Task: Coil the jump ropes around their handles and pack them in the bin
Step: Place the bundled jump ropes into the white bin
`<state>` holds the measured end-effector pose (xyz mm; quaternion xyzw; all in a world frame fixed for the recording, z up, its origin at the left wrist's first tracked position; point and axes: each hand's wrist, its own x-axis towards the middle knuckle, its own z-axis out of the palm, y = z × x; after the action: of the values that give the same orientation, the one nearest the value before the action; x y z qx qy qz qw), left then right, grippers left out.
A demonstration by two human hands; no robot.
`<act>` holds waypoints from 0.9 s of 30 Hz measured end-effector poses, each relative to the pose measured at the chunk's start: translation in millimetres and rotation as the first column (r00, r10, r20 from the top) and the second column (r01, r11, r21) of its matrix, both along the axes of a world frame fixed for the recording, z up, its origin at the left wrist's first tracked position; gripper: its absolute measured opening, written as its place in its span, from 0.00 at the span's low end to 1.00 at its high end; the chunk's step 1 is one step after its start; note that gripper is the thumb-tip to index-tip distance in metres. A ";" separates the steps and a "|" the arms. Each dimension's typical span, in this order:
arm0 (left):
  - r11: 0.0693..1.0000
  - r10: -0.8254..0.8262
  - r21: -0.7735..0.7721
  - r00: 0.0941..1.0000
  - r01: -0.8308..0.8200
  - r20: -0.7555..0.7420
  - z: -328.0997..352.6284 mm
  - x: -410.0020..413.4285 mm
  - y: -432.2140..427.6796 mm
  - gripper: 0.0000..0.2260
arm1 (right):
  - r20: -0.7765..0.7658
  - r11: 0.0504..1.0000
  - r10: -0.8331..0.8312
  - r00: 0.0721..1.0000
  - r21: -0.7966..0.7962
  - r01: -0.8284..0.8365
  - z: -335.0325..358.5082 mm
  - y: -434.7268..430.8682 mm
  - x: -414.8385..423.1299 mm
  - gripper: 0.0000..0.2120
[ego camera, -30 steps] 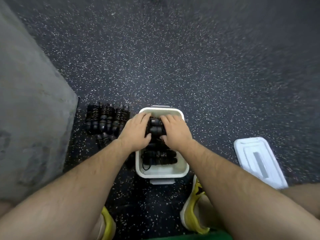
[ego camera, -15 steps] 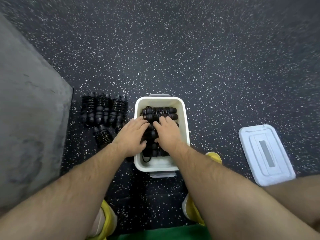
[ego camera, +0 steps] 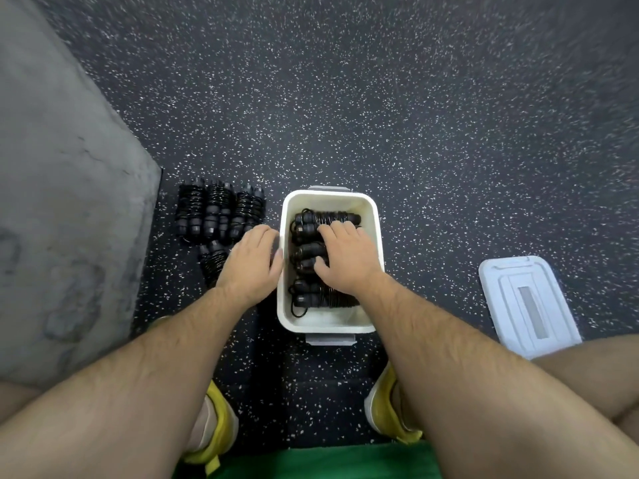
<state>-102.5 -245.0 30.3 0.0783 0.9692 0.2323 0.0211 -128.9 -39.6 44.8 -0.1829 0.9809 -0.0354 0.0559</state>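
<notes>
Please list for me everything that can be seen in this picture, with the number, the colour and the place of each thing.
bin: one, white, on the floor at centre, lid off.
jump ropes in the bin: at least three coiled bundles, black, partly under the right hand.
jump ropes on the floor: four coiled bundles, black, left of the bin; one partly behind the left hand.
lid: one, pale grey-white, on the floor at right.
floor: dark, white-speckled.
slab: one, grey, at left.
shoes: two, yellow, at bottom.
green garment: one, bottom edge.
left hand: beside the bin's left wall, fingers relaxed.
right hand: inside the bin, resting on the ropes.
</notes>
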 end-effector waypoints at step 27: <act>0.754 0.655 -0.347 0.598 -0.558 0.461 -38.4 -2.0 -55.8 0.41 | -0.012 0.937 0.343 0.939 -0.066 -0.343 -18.9 -117.5 -10.8 0.21</act>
<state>-104.5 -300.8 -8.2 -0.3299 0.9027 0.1556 0.2284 -139.7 -157.1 25.9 -0.3526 0.9324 -0.0582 0.0547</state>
